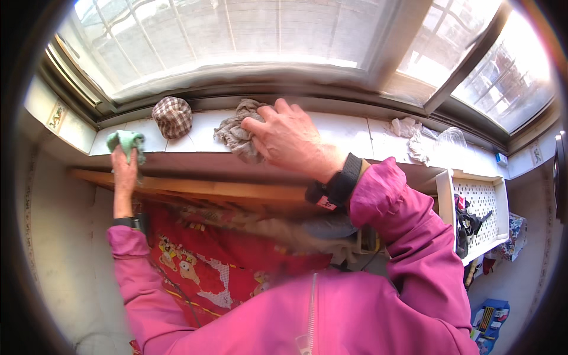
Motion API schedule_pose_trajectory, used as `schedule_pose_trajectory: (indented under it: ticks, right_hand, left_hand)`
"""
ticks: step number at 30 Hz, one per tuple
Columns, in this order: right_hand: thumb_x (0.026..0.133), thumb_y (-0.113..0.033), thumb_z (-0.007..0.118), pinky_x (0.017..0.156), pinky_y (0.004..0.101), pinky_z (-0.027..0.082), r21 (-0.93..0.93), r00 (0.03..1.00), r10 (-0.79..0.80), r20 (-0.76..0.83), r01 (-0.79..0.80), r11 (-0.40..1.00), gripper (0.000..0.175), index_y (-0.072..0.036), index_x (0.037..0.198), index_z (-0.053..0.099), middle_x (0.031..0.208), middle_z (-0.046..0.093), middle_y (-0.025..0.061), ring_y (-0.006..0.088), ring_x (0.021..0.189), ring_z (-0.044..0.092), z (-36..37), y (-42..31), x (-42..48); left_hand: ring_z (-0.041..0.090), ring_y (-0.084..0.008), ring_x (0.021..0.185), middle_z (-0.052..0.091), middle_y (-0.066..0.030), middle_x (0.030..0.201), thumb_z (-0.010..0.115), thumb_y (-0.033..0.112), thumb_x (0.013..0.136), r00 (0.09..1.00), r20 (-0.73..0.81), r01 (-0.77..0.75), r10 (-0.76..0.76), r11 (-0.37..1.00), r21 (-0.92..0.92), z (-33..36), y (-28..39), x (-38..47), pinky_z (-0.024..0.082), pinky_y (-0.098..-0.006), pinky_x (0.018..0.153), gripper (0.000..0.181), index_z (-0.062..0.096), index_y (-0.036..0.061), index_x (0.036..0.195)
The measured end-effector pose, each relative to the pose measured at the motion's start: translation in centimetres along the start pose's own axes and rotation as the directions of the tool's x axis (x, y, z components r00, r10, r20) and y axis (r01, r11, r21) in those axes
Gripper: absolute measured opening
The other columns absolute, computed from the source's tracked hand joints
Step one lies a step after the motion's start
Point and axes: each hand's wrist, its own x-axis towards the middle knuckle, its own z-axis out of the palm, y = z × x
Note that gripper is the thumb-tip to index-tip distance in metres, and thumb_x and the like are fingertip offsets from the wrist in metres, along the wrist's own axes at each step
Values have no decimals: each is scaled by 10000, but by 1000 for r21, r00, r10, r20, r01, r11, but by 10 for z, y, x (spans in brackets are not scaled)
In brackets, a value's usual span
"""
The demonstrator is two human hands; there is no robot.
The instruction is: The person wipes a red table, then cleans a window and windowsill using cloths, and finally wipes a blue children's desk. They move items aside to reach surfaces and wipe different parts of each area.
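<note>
My left hand [124, 171] grips a crumpled green cloth [125, 140] at the left end of the white-tiled windowsill [346, 133]. Part of that cloth hangs over the sill's front edge. My right hand [290, 135] is on a bunched grey-brown cloth [239, 128] near the middle of the sill, its thumb against the fabric. Some of its fingertips are hidden behind the hand. Between the two cloths, a brown-and-white checked fabric item [172, 117], rounded like a cap, sits against the window frame.
A sliding window [239, 35] rises behind the sill. Crumpled white plastic [417, 142] and a small blue box [501, 159] lie to the right. Below are a wooden rail [213, 188], red printed bedding [191, 248] and a perforated white basket [481, 213] holding dark items.
</note>
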Motion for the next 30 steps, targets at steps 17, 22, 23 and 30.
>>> schedule_pose_trajectory:
  ticks: [17,22,23,30]
  right_hand:
    - [828,-155,590,758,434,482,-162,934,231,-273,-281,946,166,-171,989,624,944,647,35,288,903,585,-48,68,-112]
    - [817,-112,588,811,437,468,-161,953,272,-132,-291,943,215,-134,1026,631,1026,659,60,301,934,574,-56,57,-103]
    - [820,-94,582,827,429,465,-191,933,351,-74,-359,914,226,-119,1039,632,1040,660,69,303,936,572,-61,51,-98]
    - [812,-198,602,718,449,476,-112,972,135,-192,-158,981,166,-165,974,621,885,635,87,297,894,587,-32,30,-60]
  left_hand:
    - [490,-341,1111,561,-200,1132,645,324,880,890,-231,-384,393,920,84,20,265,-98,338,-460,943,497,546,-59,1181]
    - [520,-297,1091,596,-161,1099,647,338,863,801,-154,-575,578,815,69,17,308,-94,348,-445,953,463,574,-30,1133]
    - [530,-293,1080,603,-158,1091,643,340,866,774,-138,-623,618,782,6,19,318,-92,355,-440,947,453,577,-23,1130]
    - [569,-312,1026,627,-142,1086,615,314,901,807,30,-573,590,793,-205,22,341,-53,399,-428,890,389,581,4,1134]
